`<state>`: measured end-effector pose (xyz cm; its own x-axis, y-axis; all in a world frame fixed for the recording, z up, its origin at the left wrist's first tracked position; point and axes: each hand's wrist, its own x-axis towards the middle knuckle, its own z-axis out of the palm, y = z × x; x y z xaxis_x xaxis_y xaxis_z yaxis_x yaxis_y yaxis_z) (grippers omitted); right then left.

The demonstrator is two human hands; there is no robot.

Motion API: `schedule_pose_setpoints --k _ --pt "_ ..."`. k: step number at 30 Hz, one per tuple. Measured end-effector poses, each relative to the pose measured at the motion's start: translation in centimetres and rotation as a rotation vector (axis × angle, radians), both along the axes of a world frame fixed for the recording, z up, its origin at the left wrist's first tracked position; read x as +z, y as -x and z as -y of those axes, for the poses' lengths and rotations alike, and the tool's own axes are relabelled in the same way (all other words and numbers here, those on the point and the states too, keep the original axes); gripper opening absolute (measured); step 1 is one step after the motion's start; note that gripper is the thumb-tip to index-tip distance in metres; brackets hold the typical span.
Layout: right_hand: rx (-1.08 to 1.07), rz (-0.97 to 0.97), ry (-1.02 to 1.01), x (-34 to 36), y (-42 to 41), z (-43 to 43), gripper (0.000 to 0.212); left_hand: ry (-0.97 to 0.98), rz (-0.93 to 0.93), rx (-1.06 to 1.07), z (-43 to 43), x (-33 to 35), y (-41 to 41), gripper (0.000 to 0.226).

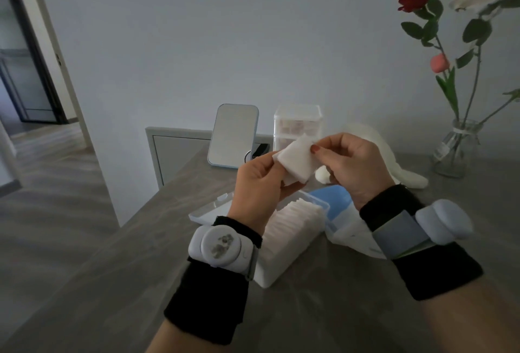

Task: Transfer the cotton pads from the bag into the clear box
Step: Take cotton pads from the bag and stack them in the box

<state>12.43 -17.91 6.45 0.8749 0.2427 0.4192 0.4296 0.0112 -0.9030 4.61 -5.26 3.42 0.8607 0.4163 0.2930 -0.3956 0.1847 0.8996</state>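
Both hands hold a small stack of white cotton pads [296,160] in the air above the table. My left hand [257,186] grips its lower left side, and my right hand [351,160] pinches its upper right corner with thumb and fingers. Directly below lies the clear box [292,229], open and packed with white pads standing on edge. Its lid [209,209] lies to its left. The blue and white bag [339,212] lies flat to the right of the box, partly hidden by my right wrist.
A small standing mirror [233,134] and a clear lidded container [298,124] stand at the back of the grey table [323,310]. A white soft toy [388,155] and a glass vase with roses [454,150] are at the right. The table's left edge drops to the floor.
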Motion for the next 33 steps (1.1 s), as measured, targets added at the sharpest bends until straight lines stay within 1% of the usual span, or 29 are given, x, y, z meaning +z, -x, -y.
schedule_pose_setpoints --k 8,14,16,18,19,20,21,24,25,27,30,32,33 --pt "-0.013 0.112 0.155 -0.5 0.2 -0.5 0.014 0.127 -0.01 -0.062 -0.2 0.0 0.6 0.025" --pt "-0.033 0.23 0.217 -0.5 0.1 -0.3 0.012 0.284 -0.021 -0.152 -0.8 0.2 0.8 0.029" --pt "-0.041 0.264 0.232 -0.5 0.3 -0.3 0.011 0.336 -0.038 -0.204 -0.9 0.3 0.9 0.036" --pt "-0.048 0.287 0.244 -0.6 0.4 -0.4 0.011 0.349 -0.061 -0.237 -0.9 0.4 1.0 0.052" --pt "-0.054 0.3 0.252 -0.6 0.5 -0.4 0.011 0.327 -0.067 -0.226 -0.9 0.5 1.1 0.059" --pt "-0.061 0.316 0.264 -0.6 0.6 -0.5 0.011 0.288 -0.065 -0.199 -0.9 0.5 1.1 0.06" --pt "-0.067 0.338 0.273 -0.6 0.7 -0.5 0.011 0.24 -0.052 -0.162 -0.8 0.4 1.1 0.054" --pt "-0.077 0.392 0.274 -0.7 1.0 -0.8 0.009 0.156 -0.009 -0.04 -0.7 0.0 0.8 0.022" --pt "-0.08 0.396 0.267 -0.7 1.0 -1.0 0.009 0.142 -0.008 -0.016 -0.8 -0.2 0.7 0.017" --pt "-0.061 0.361 0.235 -0.8 1.1 -1.4 0.013 0.098 -0.005 0.011 -0.9 -0.4 0.6 0.016" --pt "0.058 0.197 0.207 -0.8 1.5 -1.9 0.033 -0.019 0.014 0.025 -1.0 -0.6 0.6 0.018" --pt "0.111 0.191 0.261 -1.0 1.8 -1.9 0.042 -0.105 0.018 0.038 -0.8 -0.7 0.7 0.02" --pt "0.126 0.207 0.279 -1.0 1.8 -1.9 0.042 -0.131 0.023 0.042 -0.7 -0.7 0.7 0.021"
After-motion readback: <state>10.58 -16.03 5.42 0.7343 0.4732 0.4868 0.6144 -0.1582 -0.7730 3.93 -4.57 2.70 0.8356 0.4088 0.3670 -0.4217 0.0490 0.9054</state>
